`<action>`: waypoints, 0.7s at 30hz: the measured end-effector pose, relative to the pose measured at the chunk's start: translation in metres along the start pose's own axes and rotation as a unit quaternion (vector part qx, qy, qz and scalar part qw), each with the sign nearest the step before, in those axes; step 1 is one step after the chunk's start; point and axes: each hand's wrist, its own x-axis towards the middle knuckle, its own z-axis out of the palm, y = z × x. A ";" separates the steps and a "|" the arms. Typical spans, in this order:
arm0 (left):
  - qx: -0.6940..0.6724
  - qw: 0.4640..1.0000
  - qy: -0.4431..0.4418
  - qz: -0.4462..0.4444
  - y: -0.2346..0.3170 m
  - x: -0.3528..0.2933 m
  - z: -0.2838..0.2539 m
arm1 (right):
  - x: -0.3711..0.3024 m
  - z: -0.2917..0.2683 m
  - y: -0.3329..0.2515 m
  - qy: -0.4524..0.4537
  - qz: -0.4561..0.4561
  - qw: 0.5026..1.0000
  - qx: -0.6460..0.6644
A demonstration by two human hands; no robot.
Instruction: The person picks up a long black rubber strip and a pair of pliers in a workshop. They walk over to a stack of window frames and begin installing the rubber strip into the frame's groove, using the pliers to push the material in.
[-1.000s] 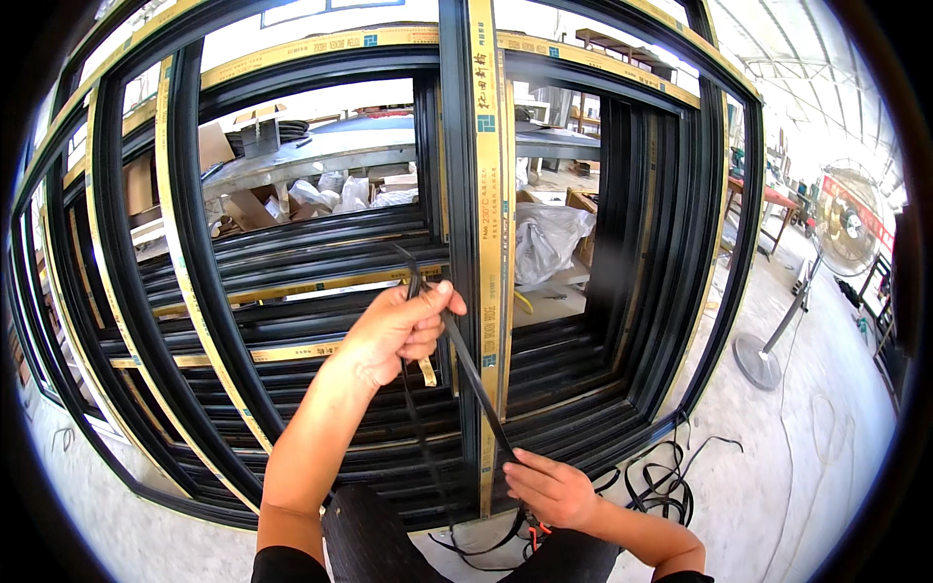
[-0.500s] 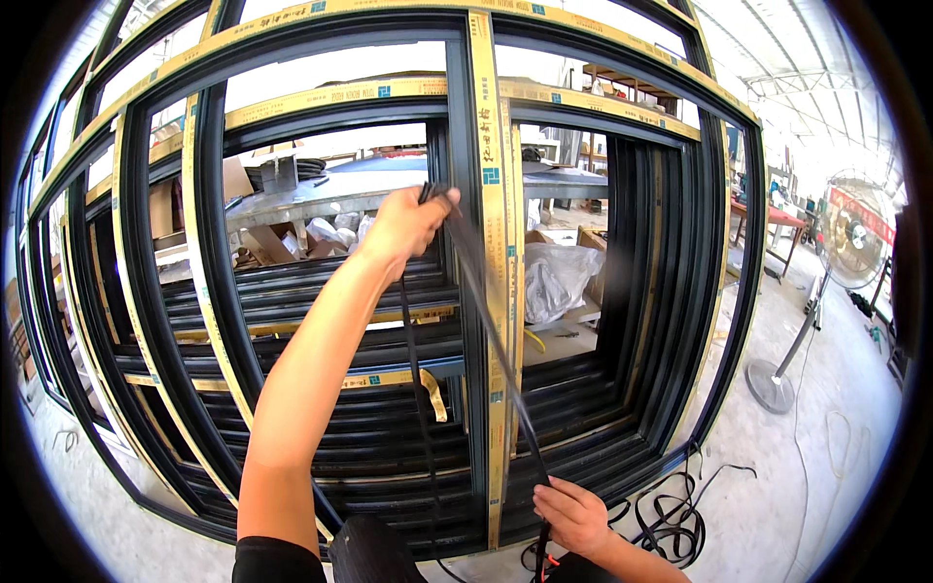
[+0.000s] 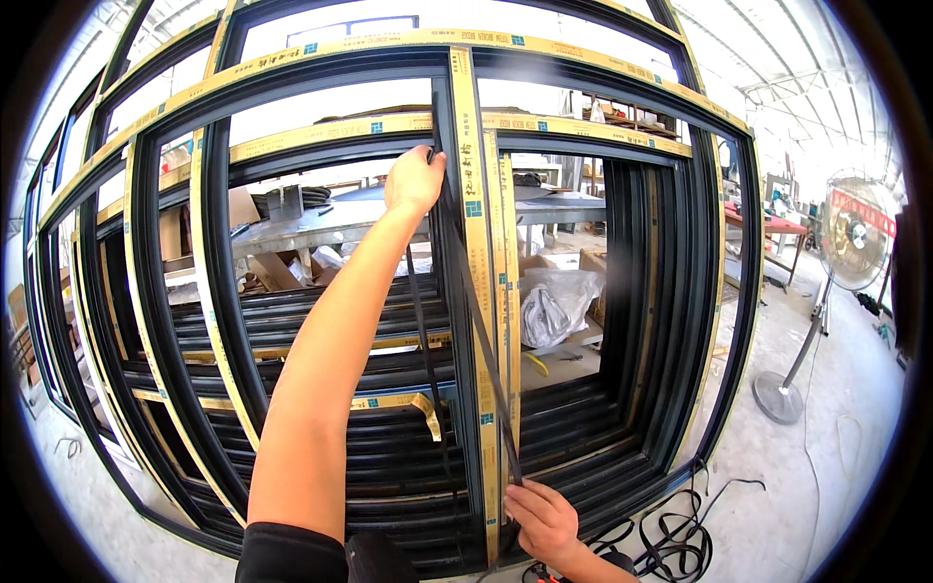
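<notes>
A flat black rubber strip (image 3: 494, 381) runs slantwise across the yellow-taped vertical bar (image 3: 473, 219) of a dark window frame (image 3: 330, 70). High up beside that bar, my left hand (image 3: 416, 183) is closed on the strip, its arm stretched upward. A loose length of strip hangs below that hand, inside the left opening. Lower down, my right hand (image 3: 542, 520) pinches the strip between thumb and fingers, just right of the bar. Where the upper end meets the frame is hidden by my left hand.
More dark frames stand stacked behind this one. Coiled black strip (image 3: 675, 534) lies on the floor at lower right. A standing fan (image 3: 855, 238) stands at far right. Beyond the openings are a workbench (image 3: 340, 225) and a plastic bag (image 3: 559, 306). A yellow tape piece (image 3: 428, 416) dangles inside the left opening.
My left hand has moved higher along the vertical bar with the strip. My right hand has shifted slightly left and up, still pinching it. The view has shifted slightly.
</notes>
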 end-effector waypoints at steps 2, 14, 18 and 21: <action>0.048 0.998 -0.025 0.010 0.008 -0.005 -0.010 | 0.001 0.009 0.002 0.007 0.008 1.000 0.018; 0.012 0.999 -0.043 -0.019 0.012 0.011 0.001 | 0.005 0.014 0.012 -0.001 0.022 0.998 0.052; 0.097 0.994 0.015 0.045 0.012 0.006 0.010 | 0.005 0.018 0.017 -0.005 0.019 0.998 0.055; 0.162 0.979 0.056 0.107 0.010 0.005 0.016 | 0.006 0.019 0.019 -0.003 0.019 0.999 0.049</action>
